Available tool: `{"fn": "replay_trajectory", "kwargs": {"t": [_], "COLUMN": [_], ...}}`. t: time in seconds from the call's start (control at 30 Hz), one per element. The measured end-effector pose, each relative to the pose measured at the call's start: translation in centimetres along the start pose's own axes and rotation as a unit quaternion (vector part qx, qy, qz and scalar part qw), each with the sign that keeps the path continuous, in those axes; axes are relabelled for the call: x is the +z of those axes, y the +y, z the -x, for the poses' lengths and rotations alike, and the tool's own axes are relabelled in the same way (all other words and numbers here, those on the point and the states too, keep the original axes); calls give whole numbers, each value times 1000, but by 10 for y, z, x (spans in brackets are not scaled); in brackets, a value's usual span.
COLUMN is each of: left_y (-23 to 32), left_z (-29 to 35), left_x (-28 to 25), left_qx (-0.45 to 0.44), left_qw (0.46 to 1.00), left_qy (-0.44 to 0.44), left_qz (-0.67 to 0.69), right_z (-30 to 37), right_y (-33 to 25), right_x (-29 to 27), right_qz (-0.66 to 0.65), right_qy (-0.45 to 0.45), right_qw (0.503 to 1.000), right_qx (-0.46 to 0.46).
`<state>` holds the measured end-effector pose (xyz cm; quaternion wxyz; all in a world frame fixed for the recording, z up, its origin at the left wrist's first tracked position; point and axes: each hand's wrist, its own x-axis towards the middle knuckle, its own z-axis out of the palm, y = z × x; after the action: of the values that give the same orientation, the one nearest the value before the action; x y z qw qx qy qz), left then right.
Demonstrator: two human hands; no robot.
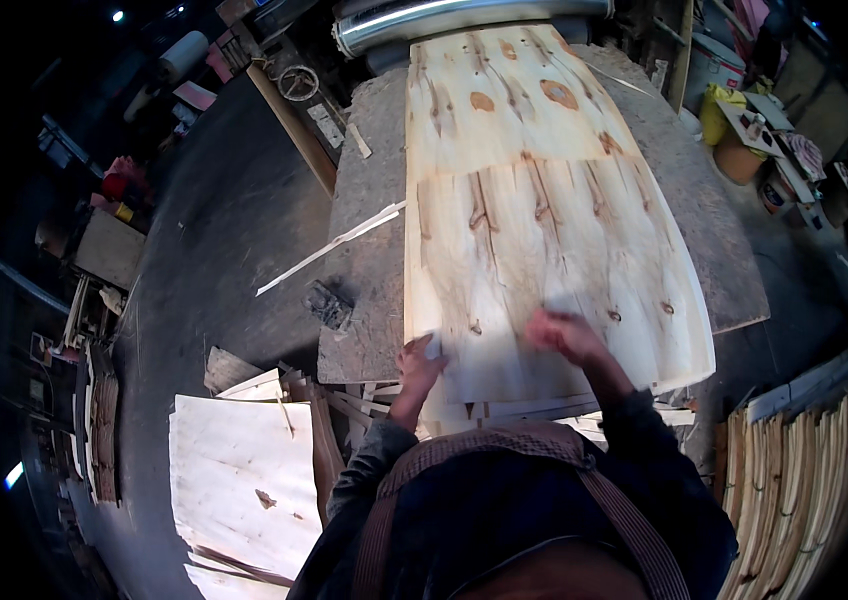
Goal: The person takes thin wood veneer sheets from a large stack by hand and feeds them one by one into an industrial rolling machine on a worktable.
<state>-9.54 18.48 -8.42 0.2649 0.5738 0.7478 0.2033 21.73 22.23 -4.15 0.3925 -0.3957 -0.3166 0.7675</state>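
Two pale wood veneer sheets [574,240] with brown knots lie lengthwise in front of me, the nearer one meeting or overlapping the farther sheet [474,125] at a crosswise line. At the near left edge of the closer sheet is my left hand [420,368], its thumb and fingers apart around a bright patch of the sheet's edge. My right hand [566,334] is over the middle of the near part, its fingers bent and smeared by motion. Whether it touches the wood or holds anything is hidden. The far sheet reaches up to a shiny metal roller [474,25].
A worn grey table [369,300] supports the sheets; a dark lump [329,304] and a thin veneer strip [334,247] lie at its left. More veneer [244,480] is stacked at lower left, and boards [804,490] stand at lower right. A handwheel [298,83] is beside the roller.
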Motion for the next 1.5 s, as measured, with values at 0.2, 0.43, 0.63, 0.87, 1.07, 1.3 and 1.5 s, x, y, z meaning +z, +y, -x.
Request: {"fn": "replay_trajectory", "kwargs": {"t": [0.2, 0.43, 0.63, 0.87, 1.07, 1.3, 1.5], "left_y": [-15, 8, 25, 89, 52, -6, -26], "left_z": [-16, 4, 6, 39, -14, -14, -30], "left_x": [6, 12, -2, -70, -52, 17, 25], "left_qx": [-17, 78, -4, -14, -13, -3, -63], "left_qw": [984, 991, 897, 804, 877, 1000, 997], "left_qy": [-30, 71, -108, -90, -15, 19, 2], "left_qz": [176, -83, 428, 587, 480, 22, 44], "right_z": [98, 109, 112, 138, 73, -76, -137], "right_y": [43, 86, 83, 40, 16, -30, -58], "right_x": [12, -6, -4, 16, 13, -24, -23], "right_qz": [112, -75, -89, -72, -88, -120, -220], "right_qy": [104, 143, 137, 129, 128, 192, 88], "right_qw": [972, 978, 976, 985, 987, 973, 964], "right_qx": [179, 133, 142, 94, 49, -40, -122]}}
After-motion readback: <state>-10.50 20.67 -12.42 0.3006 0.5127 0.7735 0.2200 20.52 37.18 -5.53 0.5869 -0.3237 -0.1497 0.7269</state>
